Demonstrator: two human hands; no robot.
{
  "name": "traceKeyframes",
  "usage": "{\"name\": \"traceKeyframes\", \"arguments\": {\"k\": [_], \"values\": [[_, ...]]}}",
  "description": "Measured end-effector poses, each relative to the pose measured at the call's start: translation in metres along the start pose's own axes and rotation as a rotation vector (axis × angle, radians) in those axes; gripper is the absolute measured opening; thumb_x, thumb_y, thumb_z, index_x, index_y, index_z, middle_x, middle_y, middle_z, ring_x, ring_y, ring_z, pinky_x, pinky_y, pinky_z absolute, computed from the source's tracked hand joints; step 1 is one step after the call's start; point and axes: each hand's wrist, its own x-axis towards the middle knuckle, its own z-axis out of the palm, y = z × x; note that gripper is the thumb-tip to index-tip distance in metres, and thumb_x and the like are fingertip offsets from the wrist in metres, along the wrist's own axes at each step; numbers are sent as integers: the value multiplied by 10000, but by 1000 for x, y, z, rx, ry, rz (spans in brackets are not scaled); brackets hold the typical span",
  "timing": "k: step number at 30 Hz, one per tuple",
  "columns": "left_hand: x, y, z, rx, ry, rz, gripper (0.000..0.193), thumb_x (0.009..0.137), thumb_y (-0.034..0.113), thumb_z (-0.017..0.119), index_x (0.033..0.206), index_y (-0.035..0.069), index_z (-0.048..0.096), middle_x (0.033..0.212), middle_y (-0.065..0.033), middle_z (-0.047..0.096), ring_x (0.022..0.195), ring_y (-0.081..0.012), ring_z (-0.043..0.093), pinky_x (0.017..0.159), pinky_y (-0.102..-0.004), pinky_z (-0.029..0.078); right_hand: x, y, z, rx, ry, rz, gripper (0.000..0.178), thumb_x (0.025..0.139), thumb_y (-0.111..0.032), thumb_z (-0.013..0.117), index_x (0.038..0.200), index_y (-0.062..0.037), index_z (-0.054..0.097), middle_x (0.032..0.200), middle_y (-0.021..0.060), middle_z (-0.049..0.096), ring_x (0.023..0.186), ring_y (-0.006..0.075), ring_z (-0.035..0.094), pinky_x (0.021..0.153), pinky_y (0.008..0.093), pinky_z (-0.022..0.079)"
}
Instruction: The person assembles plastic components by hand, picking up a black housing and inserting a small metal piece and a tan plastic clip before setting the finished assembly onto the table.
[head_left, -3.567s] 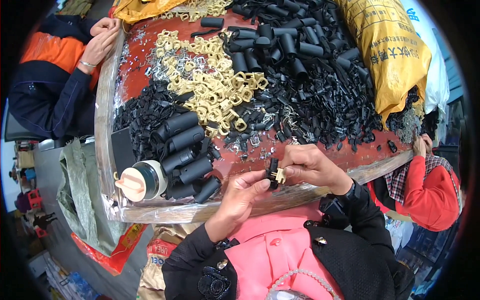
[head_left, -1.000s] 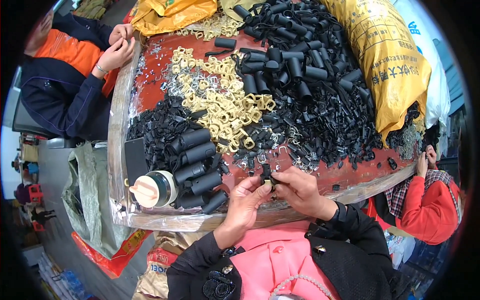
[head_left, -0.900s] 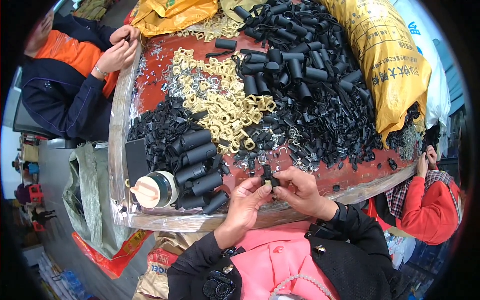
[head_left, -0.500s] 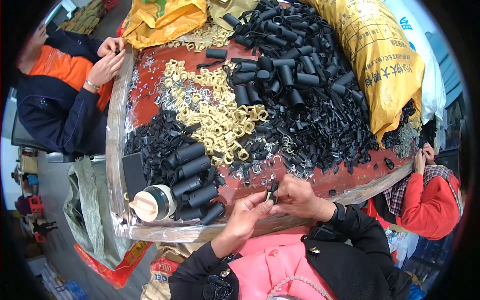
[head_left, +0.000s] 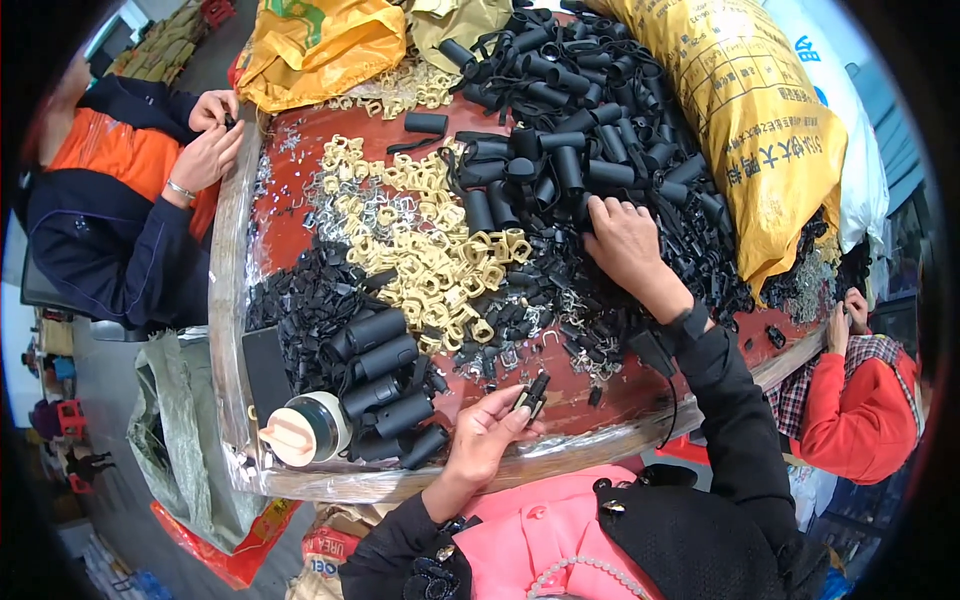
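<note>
Small black-and-beige plastic buckle piece [head_left: 532,395]: clamped between thumb and fingers of left hand [head_left: 480,440], over near edge of red-topped wooden bench [head_left: 640,405]; black end left exposed, apparently steadied one-handed to free the right. Right hand [head_left: 632,245]: at heaped matte-black plastic cylinders [head_left: 570,170], mid-bench; fingers curled, grip cannot be told.

From my remote seat I see a red tabletop [head_left: 632,402], a black and pale yellow small piece [head_left: 533,396] at its near edge, pale yellow rings [head_left: 440,272] mid-surface, black tubes [head_left: 568,172] toward the far edge, a dark-printed yellow sack [head_left: 790,215] along the right, and a peach lid [head_left: 288,436] at the near left corner.
</note>
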Motion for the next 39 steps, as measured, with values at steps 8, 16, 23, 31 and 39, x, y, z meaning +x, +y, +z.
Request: {"name": "traceKeyframes", "arguments": {"k": [8, 16, 23, 31, 39], "values": [[1, -6, -5, -103, 1, 3, 309, 844, 82, 520, 1127, -15, 443, 950, -124, 586, 802, -170, 598, 714, -269, 502, 9, 22, 2, 245, 65, -289, 338, 661, -86, 588, 994, -83, 529, 993, 99, 493, 859, 271, 506, 716, 363, 409], [-6, -2, -8, -173, 43, -6, 283, 847, 73, 514, 1105, -29, 460, 958, -120, 585, 800, -165, 594, 702, -259, 503, 36, 41, 11, 184, 72, -508, 378, 689, -105, 589, 1058, -79, 512, 1010, 94, 489, 854, 264, 508, 746, 356, 396], [-7, 3, -7, -209, 43, -12, 295, 850, 84, 514, 1119, -22, 456, 959, -98, 579, 773, -137, 576, 664, -232, 492, 12, 22, -1, 759, 68, -242, 321, 797, -172, 548, 1086, -36, 508, 997, 91, 533, 855, 225, 514, 770, 328, 388], [0, 26, 1, -207, 30, 115, 312, 841, 100, 538, 1124, -4, 459, 885, -39, 560, 674, -62, 513, 576, -183, 432, -50, -41, -66, 1747, -675, 240, 365, 914, -300, 363, 1042, -2, 531, 853, 52, 579, 561, 41, 488, 430, 158, 365], [-7, 23, 2, 131, 42, 132, 295, 827, 119, 568, 1084, -3, 490, 852, -28, 557, 642, -44, 486, 537, -175, 413, -77, -68, -63, 1834, -863, 299, 388, 918, -332, 369, 1008, 7, 534, 868, 69, 579, 730, 90, 537, 640, 203, 447]]}}
